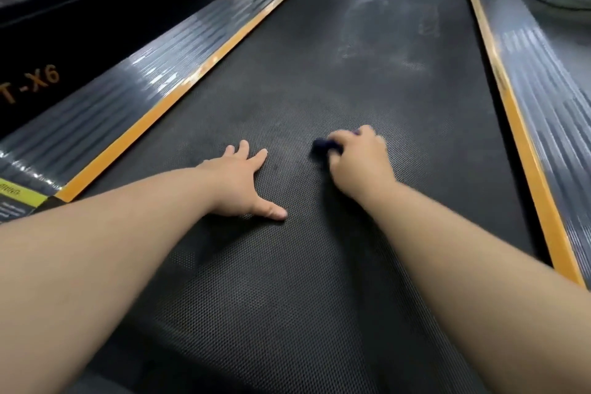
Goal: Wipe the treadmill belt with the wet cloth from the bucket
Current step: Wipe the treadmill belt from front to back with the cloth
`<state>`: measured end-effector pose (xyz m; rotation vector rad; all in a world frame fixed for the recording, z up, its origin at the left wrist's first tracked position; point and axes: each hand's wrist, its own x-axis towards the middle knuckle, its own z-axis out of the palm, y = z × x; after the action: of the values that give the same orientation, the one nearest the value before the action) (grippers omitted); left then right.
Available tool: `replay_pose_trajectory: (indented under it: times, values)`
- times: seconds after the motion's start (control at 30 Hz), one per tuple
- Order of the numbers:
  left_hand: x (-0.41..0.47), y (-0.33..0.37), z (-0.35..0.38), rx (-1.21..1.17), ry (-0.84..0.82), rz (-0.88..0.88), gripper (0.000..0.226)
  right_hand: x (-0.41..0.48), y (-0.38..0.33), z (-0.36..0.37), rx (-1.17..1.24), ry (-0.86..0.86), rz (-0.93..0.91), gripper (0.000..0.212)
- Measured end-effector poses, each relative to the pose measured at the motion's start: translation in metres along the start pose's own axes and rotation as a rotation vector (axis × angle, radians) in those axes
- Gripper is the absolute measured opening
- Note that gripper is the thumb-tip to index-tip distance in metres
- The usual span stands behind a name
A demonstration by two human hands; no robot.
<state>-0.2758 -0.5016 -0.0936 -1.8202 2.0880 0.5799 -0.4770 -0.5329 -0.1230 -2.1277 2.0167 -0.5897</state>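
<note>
The black textured treadmill belt [319,80] fills the middle of the view and carries pale dusty smears farther up. My right hand [359,158] presses a small dark blue cloth [324,146] onto the belt; only the cloth's left edge shows past my fingers. My left hand [244,184] lies flat on the belt to the left of it, fingers spread, holding nothing. The bucket is out of view.
Orange strips and grey ribbed side rails [153,73] [543,112] run along both sides of the belt. A second black machine marked "T-X6" [35,83] stands at the left. A yellow warning label [19,198] sits on the near left rail.
</note>
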Motion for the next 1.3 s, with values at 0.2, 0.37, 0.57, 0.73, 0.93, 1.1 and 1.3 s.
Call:
replay_pose_trajectory:
  times: [0.2, 0.37, 0.57, 0.73, 0.93, 1.1, 1.3]
  values:
    - [-0.001, -0.002, -0.001, -0.016, 0.012, 0.020, 0.126, -0.030, -0.020, 0.012, -0.044, 0.020, -0.130, 0.032]
    - [-0.004, -0.037, -0.023, -0.039, -0.022, 0.096, 0.115, -0.054, -0.019, 0.002, 0.057, -0.121, -0.394, 0.030]
    - [0.002, -0.049, -0.005, -0.154, -0.005, 0.151, 0.107, 0.021, -0.003, 0.002, 0.080, -0.034, 0.041, 0.035]
    - [0.004, -0.051, -0.004, -0.135, 0.012, 0.183, 0.109, -0.047, -0.054, 0.026, 0.077, -0.078, -0.410, 0.033]
    - [-0.001, -0.048, -0.001, -0.085, 0.070, 0.122, 0.114, 0.026, -0.040, 0.028, 0.019, -0.029, -0.063, 0.032]
    - [0.001, -0.050, -0.001, -0.109, 0.079, 0.044, 0.123, -0.009, -0.052, 0.029, 0.046, -0.063, -0.202, 0.032]
    - [0.004, -0.050, 0.002, -0.061, 0.085, -0.054, 0.135, 0.001, -0.048, 0.030, 0.007, -0.100, -0.340, 0.035]
